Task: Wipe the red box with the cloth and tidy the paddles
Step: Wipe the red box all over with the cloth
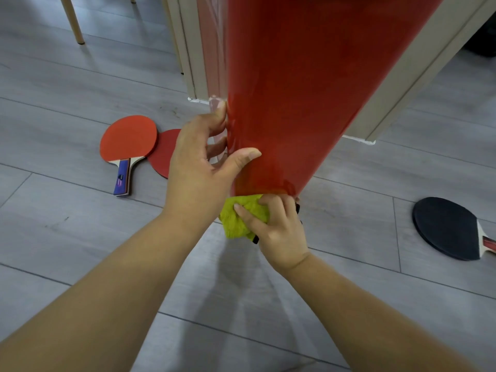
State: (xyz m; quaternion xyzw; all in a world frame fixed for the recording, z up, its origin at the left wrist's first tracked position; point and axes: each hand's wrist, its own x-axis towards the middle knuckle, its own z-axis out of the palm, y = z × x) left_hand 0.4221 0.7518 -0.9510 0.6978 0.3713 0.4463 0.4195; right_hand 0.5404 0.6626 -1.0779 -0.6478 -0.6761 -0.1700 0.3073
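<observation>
A tall red box fills the upper middle, lifted off the floor and tilted toward me. My left hand grips its left edge near the lower end, thumb across the front face. Under the box's bottom end my right hand presses a bunched yellow-green cloth against it. A red paddle with a blue-and-wood handle lies on the floor at left, overlapping a second red paddle partly hidden behind my left hand. A black-faced paddle lies on the floor at right.
Grey plank floor all around. A beige door frame or cabinet base stands behind the box, and its other side runs at the right. A wooden chair leg is at top left.
</observation>
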